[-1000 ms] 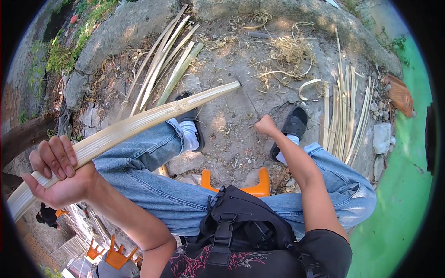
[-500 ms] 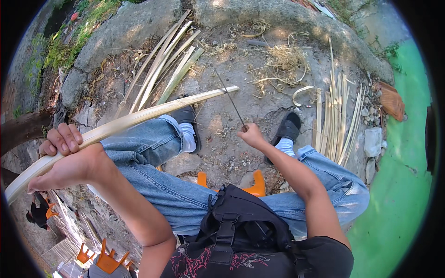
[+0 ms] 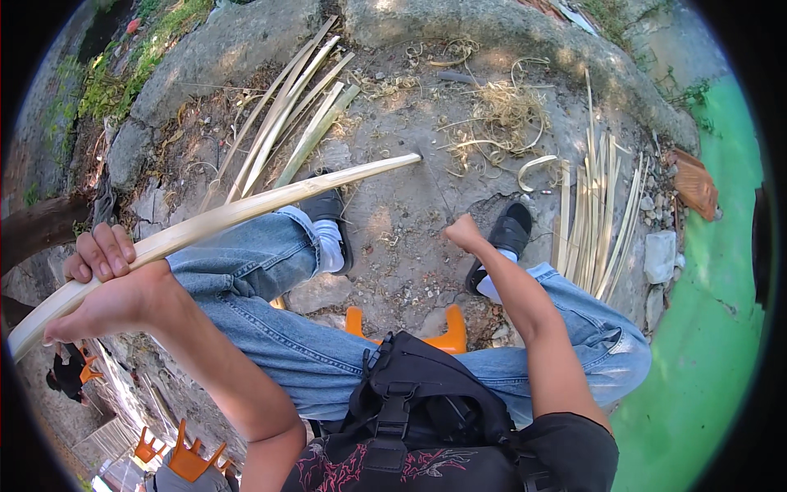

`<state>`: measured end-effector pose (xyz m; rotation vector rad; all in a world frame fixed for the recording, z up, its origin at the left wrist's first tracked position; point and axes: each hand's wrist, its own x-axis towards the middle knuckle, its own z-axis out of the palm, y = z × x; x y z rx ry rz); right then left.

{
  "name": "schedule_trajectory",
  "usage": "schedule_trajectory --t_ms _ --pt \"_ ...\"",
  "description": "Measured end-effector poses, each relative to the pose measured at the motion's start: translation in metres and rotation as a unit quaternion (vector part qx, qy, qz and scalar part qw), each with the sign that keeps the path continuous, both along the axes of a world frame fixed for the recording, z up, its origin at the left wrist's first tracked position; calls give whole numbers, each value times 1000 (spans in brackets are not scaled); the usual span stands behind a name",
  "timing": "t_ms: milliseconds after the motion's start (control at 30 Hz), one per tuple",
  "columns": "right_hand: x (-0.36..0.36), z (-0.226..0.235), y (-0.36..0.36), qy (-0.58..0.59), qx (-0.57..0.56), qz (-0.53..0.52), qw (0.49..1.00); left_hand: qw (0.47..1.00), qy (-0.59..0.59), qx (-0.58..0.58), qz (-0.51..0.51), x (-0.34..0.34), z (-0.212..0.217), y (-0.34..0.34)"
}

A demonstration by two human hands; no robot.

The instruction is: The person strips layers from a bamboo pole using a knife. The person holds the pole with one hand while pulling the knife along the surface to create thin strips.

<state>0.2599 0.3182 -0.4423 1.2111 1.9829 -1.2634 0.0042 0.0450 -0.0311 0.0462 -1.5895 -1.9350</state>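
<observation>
A long pale strip of split bamboo [image 3: 270,195] slants across my left thigh, its far tip pointing forward over the ground between my feet. My left hand [image 3: 115,279] is closed around the near part of it, fingers over the top. My right hand [image 3: 467,234] is closed in a fist in front of my right shoe. From it a thin dark knife blade [image 3: 440,191], seen nearly edge-on and blurred, reaches toward the strip's tip. The handle is hidden in my fist. Whether the blade touches the tip, I cannot tell.
Split strips [image 3: 283,115] lie ahead left, more strips [image 3: 594,213] on the right. Curly shavings [image 3: 508,115] are scattered ahead, before a stone edge [image 3: 492,33]. Orange plastic legs [image 3: 447,330] show between my knees. Green ground [image 3: 705,344] lies right; a person [image 3: 65,373] is far left.
My right hand has moved a little to the right and nearer me, its blade turning edge-on near the strip's tip. My left hand and the bamboo strip have shifted slightly.
</observation>
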Motion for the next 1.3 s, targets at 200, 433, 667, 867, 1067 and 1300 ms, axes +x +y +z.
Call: schedule_trajectory --t_ms 200,433,667,867,1067,1300 --pt "-3 3 -15 47 23 77 996 1000 -2 -15 -18 4 3 -13" --pt "-6 19 -38 27 40 0 999 1000 20 5 22 1 -2 -13" --pt "-58 131 -95 240 -40 27 970 998 45 28 -24 3 4 1" --pt "-90 264 -128 364 -129 112 916 987 21 87 -134 11 10 -2" --pt "-45 149 -88 118 -56 -32 991 984 13 118 -132 19 2 9" --pt "-65 233 -144 289 -103 55 950 979 34 129 -152 21 9 1"
